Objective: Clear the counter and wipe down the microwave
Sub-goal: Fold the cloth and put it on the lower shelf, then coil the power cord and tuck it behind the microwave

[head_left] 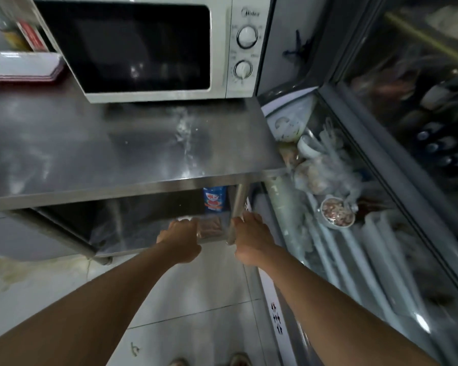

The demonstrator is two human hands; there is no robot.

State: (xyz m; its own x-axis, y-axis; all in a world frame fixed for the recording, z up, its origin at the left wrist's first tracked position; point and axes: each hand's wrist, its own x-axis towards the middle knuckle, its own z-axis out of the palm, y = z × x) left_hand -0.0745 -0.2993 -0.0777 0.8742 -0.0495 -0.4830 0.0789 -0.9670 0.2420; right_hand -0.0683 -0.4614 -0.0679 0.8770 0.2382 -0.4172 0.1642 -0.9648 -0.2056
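Counter (95, 143): bare steel top, wet streaks near its right side; front edge runs across the middle of the view, right corner ends just beside the chest freezer (376, 196).
Microwave (154, 46): stands at the back of the counter, door closed, two dials on its right panel; its top is cut off by the frame.
Trays (21, 66): a stack left of the microwave, partly cut off at the left edge.
Lower shelf (143, 231): under the counter, in shadow; a blue bottle (215, 199) stands at the back, a reddish packet (209, 227) lies near the front edge.
Table leg (237, 215): upright at the right front corner, between the two hands.
Left hand (181, 240): reaches onto the lower shelf, touching the packet; fingers are hidden, so the grip cannot be told.
Right hand (251, 236): at the table leg, thumb against it; whether the fingers wrap it is unclear.
Open room: tiled floor (196, 313) between counter and freezer, a narrow strip.
Hard to make out: freezer contents behind glass are blurred, apart from a bowl (337, 212).
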